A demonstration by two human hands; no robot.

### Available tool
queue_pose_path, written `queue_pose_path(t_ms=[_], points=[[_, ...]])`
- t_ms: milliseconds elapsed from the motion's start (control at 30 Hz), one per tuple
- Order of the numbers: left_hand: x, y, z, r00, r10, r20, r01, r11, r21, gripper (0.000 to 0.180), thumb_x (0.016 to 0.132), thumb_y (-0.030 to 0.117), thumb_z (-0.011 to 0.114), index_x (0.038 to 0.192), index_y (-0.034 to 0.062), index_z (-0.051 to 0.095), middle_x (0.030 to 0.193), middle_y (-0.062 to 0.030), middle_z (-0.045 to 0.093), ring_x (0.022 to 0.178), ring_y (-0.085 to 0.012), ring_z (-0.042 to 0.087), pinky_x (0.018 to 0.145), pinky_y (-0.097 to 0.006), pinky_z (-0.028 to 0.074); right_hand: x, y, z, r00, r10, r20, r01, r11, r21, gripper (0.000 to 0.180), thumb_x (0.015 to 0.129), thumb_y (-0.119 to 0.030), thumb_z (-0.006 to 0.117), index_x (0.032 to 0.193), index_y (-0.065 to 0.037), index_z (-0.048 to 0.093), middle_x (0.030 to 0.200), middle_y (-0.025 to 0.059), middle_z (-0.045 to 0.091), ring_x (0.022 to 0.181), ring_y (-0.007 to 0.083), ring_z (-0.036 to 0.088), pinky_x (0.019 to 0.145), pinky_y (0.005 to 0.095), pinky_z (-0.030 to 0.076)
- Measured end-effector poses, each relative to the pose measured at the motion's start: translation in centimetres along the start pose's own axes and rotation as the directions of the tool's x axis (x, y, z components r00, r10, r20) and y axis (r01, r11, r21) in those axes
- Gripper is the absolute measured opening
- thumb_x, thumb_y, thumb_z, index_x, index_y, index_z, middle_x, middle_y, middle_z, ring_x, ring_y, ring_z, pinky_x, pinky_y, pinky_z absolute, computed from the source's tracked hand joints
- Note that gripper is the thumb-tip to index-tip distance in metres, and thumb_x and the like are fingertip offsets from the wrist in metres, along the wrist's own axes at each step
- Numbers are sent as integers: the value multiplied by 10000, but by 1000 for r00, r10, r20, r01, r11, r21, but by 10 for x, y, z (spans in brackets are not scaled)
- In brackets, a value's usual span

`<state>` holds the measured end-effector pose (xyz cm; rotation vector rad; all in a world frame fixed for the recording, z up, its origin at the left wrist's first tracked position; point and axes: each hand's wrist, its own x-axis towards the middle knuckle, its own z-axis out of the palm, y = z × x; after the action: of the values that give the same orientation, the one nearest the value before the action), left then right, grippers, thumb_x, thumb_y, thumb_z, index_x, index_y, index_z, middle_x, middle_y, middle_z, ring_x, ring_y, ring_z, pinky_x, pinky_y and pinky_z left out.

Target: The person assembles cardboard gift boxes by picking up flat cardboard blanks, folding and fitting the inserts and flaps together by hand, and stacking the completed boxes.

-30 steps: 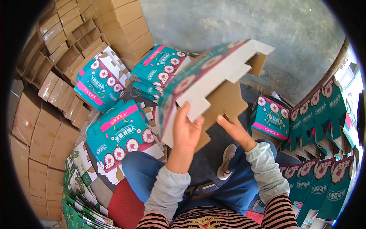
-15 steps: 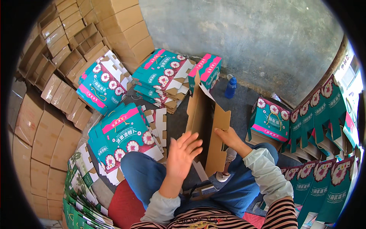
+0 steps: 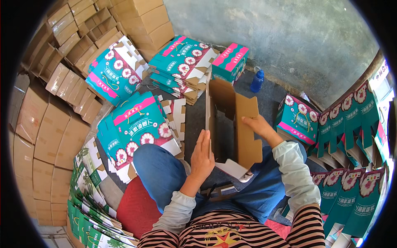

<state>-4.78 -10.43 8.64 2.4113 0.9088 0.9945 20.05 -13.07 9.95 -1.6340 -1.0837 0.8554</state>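
A cardboard gift box stands unfolded between my knees, its open end up and brown inner walls showing. The dark floor shows through its middle. My right hand grips the top of its right wall, thumb on the inner side and fingers hidden behind. Against the left wall lies my left hand, fingers stretched and together, palm toward the cardboard. Nearest to it on the left is a pile of flat teal and pink gift boxes with white and brown flaps.
More flat boxes are stacked behind, beside an upright teal box. A blue bottle stands by the grey wall. Opened teal boxes line the right. Brown cartons rise at left, with green-white flat packaging below.
My left hand, raised and spread before, now lies flat on the box's left wall. The box has opened wider and squarer, its right wall shifted right with my right hand.
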Motion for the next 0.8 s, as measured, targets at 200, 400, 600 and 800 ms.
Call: queue_pose_path(t_ms=[200, 400, 600, 800], points=[[-16, -19, -4, 981, 147, 128, -145, 989, -23, 455, 805, 112, 566, 1244, 102, 447, 1272, -209, 389, 1106, -357, 451, 890, -413, 398, 45, 15, -24, 989, 143, -49, -146, 986, -74, 297, 808, -235, 548, 976, 8, 583, 777, 92, 628, 655, 189, 603, 574, 315, 475], [2, -3, -1, 973, 169, 157, -150, 981, -125, 571, 692, 287, 703, 1168, 72, 472, 1276, -207, 381, 1130, -379, 423, 932, -423, 357, 70, 31, -37, 987, 89, -137, -127, 946, -297, 323, 770, -282, 578, 932, -7, 628, 817, 128, 649, 722, 246, 633, 642, 344, 485], [12, -3, 15, 958, 239, 161, -230, 970, -74, 592, 690, 383, 691, 1142, 58, 487, 1290, -219, 364, 1171, -379, 380, 964, -443, 314, 68, 23, -32, 973, 84, -215, -167, 900, -403, 352, 753, -309, 587, 952, -23, 638, 883, 173, 648, 831, 303, 626, 746, 367, 472], [20, 0, 21, 938, 278, 208, -273, 961, -50, 571, 708, 394, 670, 1120, 39, 497, 1306, -225, 349, 1192, -378, 356, 971, -446, 305, 71, 25, -40, 944, -24, -329, -117, 909, -401, 361, 740, -285, 607, 974, -10, 611, 926, 168, 634, 889, 316, 603, 781, 373, 463]])
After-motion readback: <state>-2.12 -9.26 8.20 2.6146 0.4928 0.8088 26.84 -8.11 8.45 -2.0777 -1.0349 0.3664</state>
